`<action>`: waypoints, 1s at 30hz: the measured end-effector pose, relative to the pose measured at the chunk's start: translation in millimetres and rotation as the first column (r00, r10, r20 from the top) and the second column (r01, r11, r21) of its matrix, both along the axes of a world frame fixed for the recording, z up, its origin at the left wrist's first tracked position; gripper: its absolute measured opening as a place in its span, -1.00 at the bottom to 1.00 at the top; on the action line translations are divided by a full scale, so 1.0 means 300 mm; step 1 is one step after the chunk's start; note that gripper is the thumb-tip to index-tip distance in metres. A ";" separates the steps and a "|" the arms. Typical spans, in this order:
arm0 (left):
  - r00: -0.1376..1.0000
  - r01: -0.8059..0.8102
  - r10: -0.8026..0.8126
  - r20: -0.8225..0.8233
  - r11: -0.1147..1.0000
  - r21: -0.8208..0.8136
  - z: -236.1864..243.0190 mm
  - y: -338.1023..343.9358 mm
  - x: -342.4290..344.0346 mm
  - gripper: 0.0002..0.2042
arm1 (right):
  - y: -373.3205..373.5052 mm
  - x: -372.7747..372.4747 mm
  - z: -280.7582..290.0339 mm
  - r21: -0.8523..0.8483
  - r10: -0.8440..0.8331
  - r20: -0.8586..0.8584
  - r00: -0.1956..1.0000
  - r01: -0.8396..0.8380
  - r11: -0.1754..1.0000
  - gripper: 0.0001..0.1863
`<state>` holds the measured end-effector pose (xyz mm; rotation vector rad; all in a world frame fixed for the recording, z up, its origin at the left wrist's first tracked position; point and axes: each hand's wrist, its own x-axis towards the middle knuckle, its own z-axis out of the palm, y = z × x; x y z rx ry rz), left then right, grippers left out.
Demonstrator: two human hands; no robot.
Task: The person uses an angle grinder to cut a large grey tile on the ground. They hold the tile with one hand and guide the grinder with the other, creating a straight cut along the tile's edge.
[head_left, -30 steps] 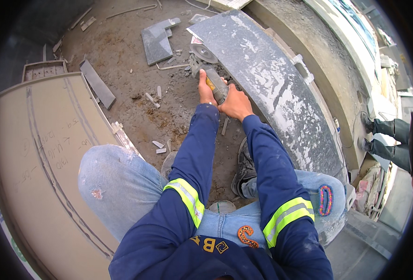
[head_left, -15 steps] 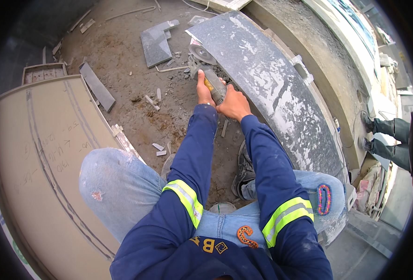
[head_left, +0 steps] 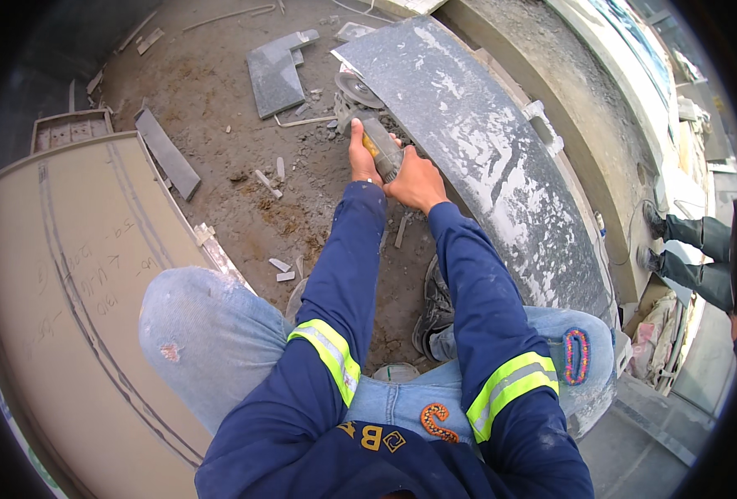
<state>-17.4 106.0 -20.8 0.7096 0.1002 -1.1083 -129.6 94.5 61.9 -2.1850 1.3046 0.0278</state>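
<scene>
Both my hands are wrapped round a dusty angle grinder (head_left: 378, 143) with a yellow patch on its body. My left hand (head_left: 363, 158) grips it from the left, thumb lying along the body. My right hand (head_left: 417, 180) closes on its rear end. The round cutting disc (head_left: 358, 89) sits at the far end, at the left edge of a dark grey stone slab (head_left: 477, 137) smeared with white dust. Whether the disc touches the slab edge I cannot tell.
An L-shaped grey stone offcut (head_left: 277, 75) and a narrow stone strip (head_left: 167, 154) lie on the dirt floor among small shards. A large beige panel (head_left: 77, 274) stands at my left. Along the right, a person's dark-trousered legs (head_left: 697, 249) are near a concrete ledge (head_left: 585, 141).
The view has shifted slightly, so the surroundings sit a little differently in the picture. Both hands stay on the angle grinder, and its disc remains by the slab's edge.
</scene>
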 end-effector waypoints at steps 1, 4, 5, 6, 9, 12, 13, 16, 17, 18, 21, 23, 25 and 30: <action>1.000 0.005 -0.005 0.001 1.000 0.006 -0.007 -0.004 0.007 -0.35 | -0.003 0.005 -0.003 0.003 -0.002 -0.002 1.000 0.002 1.000 -0.19; 1.000 0.014 -0.014 -0.007 1.000 0.016 -0.015 -0.015 0.012 -0.35 | -0.010 0.006 -0.013 0.004 -0.002 0.003 1.000 0.002 1.000 -0.18; 1.000 0.013 -0.013 -0.018 1.000 0.014 -0.011 -0.017 0.001 -0.36 | -0.012 -0.003 -0.018 -0.002 0.003 0.010 1.000 -0.003 1.000 -0.18; 1.000 0.012 -0.012 -0.028 1.000 0.013 -0.007 -0.016 -0.012 -0.36 | -0.014 -0.013 -0.022 -0.008 0.008 0.017 1.000 -0.008 1.000 -0.18; 0.999 -0.021 0.021 -0.045 1.000 0.002 -0.003 0.003 -0.032 -0.37 | -0.021 -0.023 -0.009 0.001 0.069 -0.053 0.996 -0.069 0.998 -0.17; 0.992 -0.094 0.093 -0.080 0.996 -0.006 -0.003 0.049 -0.042 -0.38 | 0.011 -0.020 0.007 0.021 0.115 -0.081 0.990 -0.113 0.993 -0.16; 0.991 -0.110 0.109 -0.078 0.994 0.002 0.006 0.069 -0.048 -0.38 | 0.025 -0.022 0.014 0.016 0.124 -0.084 0.989 -0.123 0.992 -0.16; 0.981 -0.162 0.162 -0.110 0.987 0.007 0.028 0.116 -0.085 -0.39 | 0.058 -0.039 0.026 -0.004 0.162 -0.113 0.980 -0.164 0.987 -0.16; 0.975 -0.182 0.181 -0.127 0.983 0.000 0.027 0.130 -0.086 -0.39 | 0.066 -0.037 0.028 -0.010 0.180 -0.117 0.977 -0.183 0.983 -0.16; 0.970 -0.202 0.199 -0.143 0.979 -0.007 0.028 0.140 -0.085 -0.39 | 0.071 -0.035 0.030 -0.017 0.199 -0.122 0.972 -0.203 0.979 -0.16; 0.968 -0.245 0.245 -0.053 0.969 0.000 0.016 0.148 -0.098 -0.40 | 0.082 -0.056 0.053 0.020 0.242 -0.084 0.967 -0.241 0.970 -0.15; 0.965 -0.259 0.260 -0.034 0.965 0.029 0.031 0.157 -0.117 -0.43 | 0.086 -0.085 0.037 0.042 0.225 -0.004 0.974 -0.225 0.973 -0.14; 0.968 -0.252 0.252 0.022 0.968 0.005 0.029 0.159 -0.126 -0.44 | 0.102 -0.114 0.039 0.055 0.208 0.078 0.975 -0.213 0.976 -0.13; 0.960 -0.279 0.280 0.024 0.960 -0.036 0.031 0.113 -0.196 -0.43 | 0.111 -0.151 0.053 -0.042 0.138 -0.017 0.990 -0.138 0.990 -0.10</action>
